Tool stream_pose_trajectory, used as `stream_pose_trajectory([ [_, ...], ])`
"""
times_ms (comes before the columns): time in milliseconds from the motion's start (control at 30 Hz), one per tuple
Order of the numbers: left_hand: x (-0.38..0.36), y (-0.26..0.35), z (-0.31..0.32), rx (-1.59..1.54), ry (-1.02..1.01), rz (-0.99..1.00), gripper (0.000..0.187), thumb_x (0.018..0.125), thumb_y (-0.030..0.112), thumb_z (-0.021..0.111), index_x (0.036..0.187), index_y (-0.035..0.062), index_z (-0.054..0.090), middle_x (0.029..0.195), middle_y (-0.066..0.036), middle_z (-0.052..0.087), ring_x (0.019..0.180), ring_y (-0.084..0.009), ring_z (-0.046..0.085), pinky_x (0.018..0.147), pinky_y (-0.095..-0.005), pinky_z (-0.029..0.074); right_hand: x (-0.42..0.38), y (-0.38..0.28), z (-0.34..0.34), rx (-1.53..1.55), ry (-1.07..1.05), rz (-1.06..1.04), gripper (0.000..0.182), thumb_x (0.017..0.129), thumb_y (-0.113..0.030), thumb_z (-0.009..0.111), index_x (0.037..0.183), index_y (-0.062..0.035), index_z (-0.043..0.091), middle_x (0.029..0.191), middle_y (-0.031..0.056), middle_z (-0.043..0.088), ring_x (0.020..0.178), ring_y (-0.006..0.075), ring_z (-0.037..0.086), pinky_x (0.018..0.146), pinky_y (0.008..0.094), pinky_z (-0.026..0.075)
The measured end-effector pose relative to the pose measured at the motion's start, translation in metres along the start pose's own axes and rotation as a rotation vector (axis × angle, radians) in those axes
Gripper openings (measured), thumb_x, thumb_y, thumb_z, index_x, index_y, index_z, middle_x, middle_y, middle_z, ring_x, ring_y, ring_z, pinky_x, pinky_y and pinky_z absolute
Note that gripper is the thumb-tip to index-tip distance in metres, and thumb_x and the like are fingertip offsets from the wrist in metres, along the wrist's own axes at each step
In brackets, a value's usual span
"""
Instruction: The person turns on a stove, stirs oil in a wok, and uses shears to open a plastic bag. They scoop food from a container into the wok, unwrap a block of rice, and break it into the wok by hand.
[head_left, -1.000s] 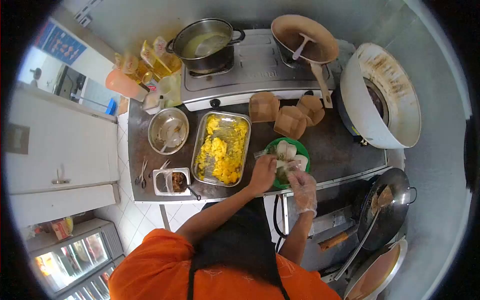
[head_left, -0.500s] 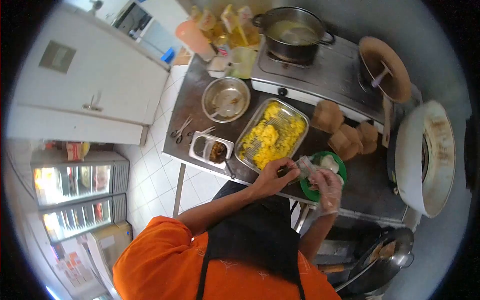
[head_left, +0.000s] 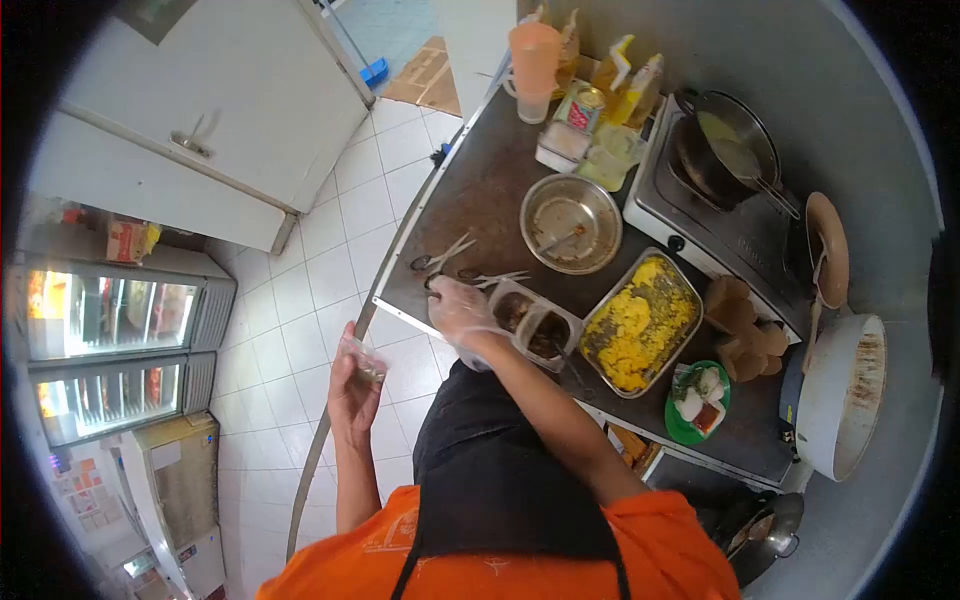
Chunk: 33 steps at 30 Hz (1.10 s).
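Observation:
My left hand (head_left: 354, 398) is bare and raised over the floor left of the counter. Its fingers close on a small clear plastic bag (head_left: 368, 366) with something inside. Across the counter's front edge reaches my right hand (head_left: 463, 312), in a clear plastic glove, its fingertips closed at a handle of one pair of scissors (head_left: 447, 253). Beside them lies a second pair of scissors (head_left: 498, 278). Right of this hand is a metal container (head_left: 568, 362) with dark brown contents in two compartments.
A tray of yellow food (head_left: 640, 322), a steel bowl (head_left: 535, 205) and a green plate (head_left: 680, 432) with white pieces and red sauce stand on the counter. Behind are a stove (head_left: 690, 200) with a pot (head_left: 770, 140), and an orange pitcher (head_left: 535, 60).
My hands have moved left, away from the green plate. The right hand has come to the scissors; the left now holds the bag over the floor. The view has shifted left.

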<state>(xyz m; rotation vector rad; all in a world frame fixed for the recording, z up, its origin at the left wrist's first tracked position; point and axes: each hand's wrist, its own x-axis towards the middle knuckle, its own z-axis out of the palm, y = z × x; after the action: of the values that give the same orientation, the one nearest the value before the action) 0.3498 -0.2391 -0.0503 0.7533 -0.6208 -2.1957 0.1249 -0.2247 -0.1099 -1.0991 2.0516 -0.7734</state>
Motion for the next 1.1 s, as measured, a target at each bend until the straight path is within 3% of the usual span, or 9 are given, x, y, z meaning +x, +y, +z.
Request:
stream_pose_trajectory([
  [67, 0.003, 0.020, -0.047, -0.129, 0.397, 0.048, 0.038, 0.092, 0.018, 0.073, 0.126, 0.0086, 0.061, 0.112, -0.003, 0.065, 0.107, -0.0175, 0.064, 0.098, -0.0386, 0.053, 0.056, 0.014, 0.077, -0.112, 0.030, 0.040, 0.019, 0.094, -0.018, 0.055, 0.104, -0.0073, 0.068, 0.107, 0.0245, 0.069, 0.103, 0.0404, 0.067, 0.090, 0.0477, 0.054],
  [300, -0.009, 0.064, -0.124, -0.193, 0.598, -0.018, 0.025, 0.096, 0.019, 0.069, 0.116, 0.0057, 0.065, 0.112, -0.003, 0.066, 0.100, -0.0155, 0.061, 0.088, -0.0324, 0.051, 0.080, 0.000, 0.139, -0.565, 0.252, 0.009, 0.018, 0.090, -0.016, 0.059, 0.102, -0.0117, 0.072, 0.100, 0.0169, 0.063, 0.094, 0.0345, 0.066, 0.079, 0.0454, 0.059],
  [533, 0.035, 0.072, -0.127, -0.201, 0.399, -0.160, 0.021, 0.097, 0.009, 0.065, 0.116, 0.0024, 0.060, 0.109, -0.006, 0.064, 0.097, -0.0144, 0.062, 0.081, -0.0272, 0.055, 0.085, 0.000, 0.134, -0.747, 0.189, 0.082, 0.022, 0.091, -0.015, 0.059, 0.104, 0.0000, 0.069, 0.095, 0.0160, 0.071, 0.098, 0.0340, 0.069, 0.082, 0.0431, 0.059],
  [633, 0.055, 0.078, -0.105, -0.095, 0.327, -0.191, 0.022, 0.097, 0.008, 0.065, 0.116, 0.0013, 0.058, 0.110, -0.007, 0.064, 0.095, -0.0140, 0.063, 0.075, -0.0238, 0.056, 0.085, -0.039, 0.110, -0.600, 0.069, 0.274, 0.022, 0.094, -0.012, 0.058, 0.111, -0.0025, 0.069, 0.100, 0.0200, 0.072, 0.098, 0.0341, 0.072, 0.078, 0.0420, 0.060],
  [833, 0.078, 0.083, -0.077, 0.129, 0.221, -0.244, 0.025, 0.096, 0.008, 0.066, 0.118, 0.0007, 0.057, 0.106, -0.007, 0.065, 0.092, -0.0143, 0.066, 0.078, -0.0238, 0.057, 0.095, -0.021, 0.120, -0.529, -0.038, 0.174, 0.024, 0.093, -0.012, 0.058, 0.111, -0.0024, 0.071, 0.109, 0.0212, 0.072, 0.102, 0.0389, 0.071, 0.085, 0.0466, 0.059],
  [900, 0.084, 0.079, -0.069, 0.153, 0.165, -0.230, 0.025, 0.096, 0.007, 0.067, 0.117, 0.0021, 0.057, 0.108, -0.007, 0.066, 0.094, -0.0143, 0.066, 0.079, -0.0248, 0.057, 0.093, -0.032, 0.101, -0.402, -0.290, 0.279, 0.026, 0.086, -0.015, 0.062, 0.104, 0.0004, 0.072, 0.106, 0.0224, 0.073, 0.092, 0.0342, 0.074, 0.082, 0.0459, 0.060],
  [967, 0.089, 0.069, -0.059, 0.173, 0.106, -0.224, 0.026, 0.094, 0.005, 0.069, 0.117, 0.0044, 0.056, 0.109, -0.007, 0.067, 0.094, -0.0149, 0.067, 0.081, -0.0266, 0.057, 0.048, -0.062, 0.052, 0.156, -0.364, 0.317, 0.028, 0.088, -0.011, 0.059, 0.111, 0.0021, 0.067, 0.095, 0.0185, 0.073, 0.073, 0.0254, 0.072, 0.068, 0.0417, 0.061],
  [1000, 0.091, 0.063, -0.046, 0.209, 0.066, -0.224, 0.026, 0.094, 0.005, 0.069, 0.117, 0.0046, 0.055, 0.108, -0.007, 0.067, 0.094, -0.0151, 0.067, 0.081, -0.0266, 0.057, 0.026, -0.055, 0.041, 0.168, -0.322, 0.343, 0.028, 0.088, -0.011, 0.059, 0.111, 0.0021, 0.067, 0.095, 0.0185, 0.073, 0.073, 0.0254, 0.072, 0.068, 0.0417, 0.061],
  [1100, 0.097, 0.045, -0.002, 0.269, -0.058, -0.261, 0.027, 0.094, 0.004, 0.069, 0.117, 0.0045, 0.054, 0.107, -0.007, 0.067, 0.093, -0.0155, 0.067, 0.080, -0.0270, 0.057, -0.059, -0.033, 0.008, 1.049, -0.102, 0.138, 0.032, 0.094, -0.008, 0.053, 0.124, 0.0017, 0.053, 0.077, 0.0069, 0.062, 0.056, 0.0138, 0.060, 0.054, 0.0332, 0.058],
])
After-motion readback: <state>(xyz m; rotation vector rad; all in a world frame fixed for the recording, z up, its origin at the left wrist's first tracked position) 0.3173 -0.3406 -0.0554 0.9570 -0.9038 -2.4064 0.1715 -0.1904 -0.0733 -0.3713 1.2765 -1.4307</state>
